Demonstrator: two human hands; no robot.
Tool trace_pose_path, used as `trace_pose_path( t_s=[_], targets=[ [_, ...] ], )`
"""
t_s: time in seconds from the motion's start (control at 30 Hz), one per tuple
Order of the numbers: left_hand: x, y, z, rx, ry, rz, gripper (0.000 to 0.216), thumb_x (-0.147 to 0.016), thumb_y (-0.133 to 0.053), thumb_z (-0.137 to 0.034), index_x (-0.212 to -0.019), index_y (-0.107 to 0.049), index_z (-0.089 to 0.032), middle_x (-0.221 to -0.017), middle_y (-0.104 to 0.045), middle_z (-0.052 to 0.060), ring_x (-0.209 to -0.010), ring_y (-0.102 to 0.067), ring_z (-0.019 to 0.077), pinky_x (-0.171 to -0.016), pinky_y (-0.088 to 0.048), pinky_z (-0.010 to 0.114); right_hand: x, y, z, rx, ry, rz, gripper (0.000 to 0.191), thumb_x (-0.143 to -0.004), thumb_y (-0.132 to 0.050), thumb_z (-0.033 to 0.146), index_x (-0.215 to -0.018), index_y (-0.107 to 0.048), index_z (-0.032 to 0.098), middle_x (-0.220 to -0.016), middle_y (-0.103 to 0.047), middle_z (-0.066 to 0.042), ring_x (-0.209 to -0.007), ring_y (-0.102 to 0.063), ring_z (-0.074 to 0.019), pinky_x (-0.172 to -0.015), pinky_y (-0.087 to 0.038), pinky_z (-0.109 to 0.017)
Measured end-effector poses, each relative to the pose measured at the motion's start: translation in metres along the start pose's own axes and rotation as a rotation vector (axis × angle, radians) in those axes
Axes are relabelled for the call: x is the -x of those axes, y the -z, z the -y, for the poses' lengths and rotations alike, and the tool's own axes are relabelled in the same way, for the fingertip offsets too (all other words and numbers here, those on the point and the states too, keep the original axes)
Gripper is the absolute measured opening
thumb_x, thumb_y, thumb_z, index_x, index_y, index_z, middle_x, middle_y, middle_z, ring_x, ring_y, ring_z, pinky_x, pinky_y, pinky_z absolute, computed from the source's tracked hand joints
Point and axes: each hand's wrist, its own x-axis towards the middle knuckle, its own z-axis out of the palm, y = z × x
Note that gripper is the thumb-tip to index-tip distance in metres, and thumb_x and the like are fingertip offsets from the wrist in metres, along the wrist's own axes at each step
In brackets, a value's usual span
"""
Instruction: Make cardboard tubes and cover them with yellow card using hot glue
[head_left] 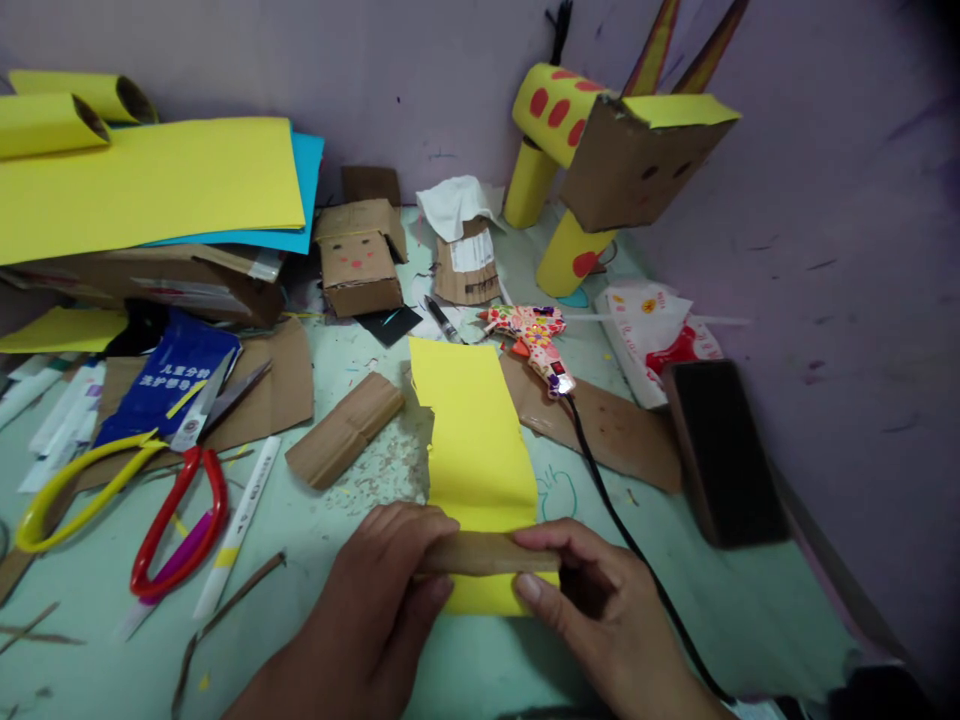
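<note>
My left hand (394,575) and my right hand (600,590) grip the two ends of a narrow brown cardboard roll (487,553). The roll lies crosswise on a strip of yellow paper (476,430), near its close end. Thumbs are on the near side and fingers on the far side, with some fingertips hidden behind the roll. Beyond the roll the paper stretches away over the table, its left edge uneven. Left of the paper lies a second curved cardboard piece (345,430). A flower-patterned glue gun (532,335) rests past the paper's far end.
Scissors (196,440) with yellow and red handles and a white marker (238,525) lie at left. Yellow sheets (187,185) top a box behind them. A spotted cardboard giraffe (622,150) stands at back right. A black cord (630,535) runs beside my right hand; a phone (724,450) lies farther right.
</note>
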Motion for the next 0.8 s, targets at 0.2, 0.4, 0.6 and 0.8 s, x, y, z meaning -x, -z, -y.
trace_pose_path(
  t_s=[0.2, 0.4, 0.6, 0.8],
  targets=[
    [-0.012, 0.008, -0.002, 0.268, 0.512, -0.161, 0.024, -0.082, -0.055, -0.037, -0.102, -0.061, -0.025, -0.094, -0.066, 0.001, -0.080, -0.063, 0.0168, -0.070, -0.051, 0.026, 0.009, 0.006, -0.016, 0.011, -0.003, 0.102, 0.020, -0.074, -0.068, 0.031, -0.091, -0.069, 0.020, -0.076, -0.073, -0.006, -0.067, -0.068, -0.0205, -0.059, -0.055, -0.027],
    [-0.058, 0.016, 0.000, 0.535, 0.821, -0.033, 0.037, -0.062, -0.071, -0.044, -0.087, -0.068, -0.017, -0.055, -0.063, -0.002, -0.059, -0.064, 0.0193, -0.053, -0.049, 0.025, 0.022, 0.018, -0.034, 0.226, 0.159, 0.130, 0.029, -0.069, -0.074, 0.031, -0.098, -0.072, 0.027, -0.093, -0.073, -0.008, -0.085, -0.070, -0.0249, -0.072, -0.059, -0.030],
    [-0.071, 0.007, 0.009, 0.717, 0.909, -0.253, 0.032, -0.052, -0.076, -0.033, -0.077, -0.068, -0.015, -0.062, -0.069, 0.003, -0.070, -0.066, 0.0240, -0.057, -0.052, 0.029, 0.028, 0.022, -0.025, 0.295, 0.136, 0.152, 0.030, -0.069, -0.073, 0.036, -0.099, -0.072, 0.030, -0.095, -0.073, -0.006, -0.088, -0.069, -0.0253, -0.078, -0.057, -0.033],
    [-0.065, 0.002, 0.003, 0.354, 0.873, -0.344, 0.015, -0.059, -0.064, -0.027, -0.049, -0.058, -0.018, -0.030, -0.042, -0.008, -0.033, -0.041, 0.0088, -0.033, -0.030, 0.019, 0.030, 0.019, -0.010, 0.269, -0.054, 0.171, 0.027, -0.071, -0.069, 0.032, -0.098, -0.072, 0.029, -0.092, -0.073, -0.006, -0.084, -0.067, -0.0243, -0.076, -0.054, -0.035]
  ],
)
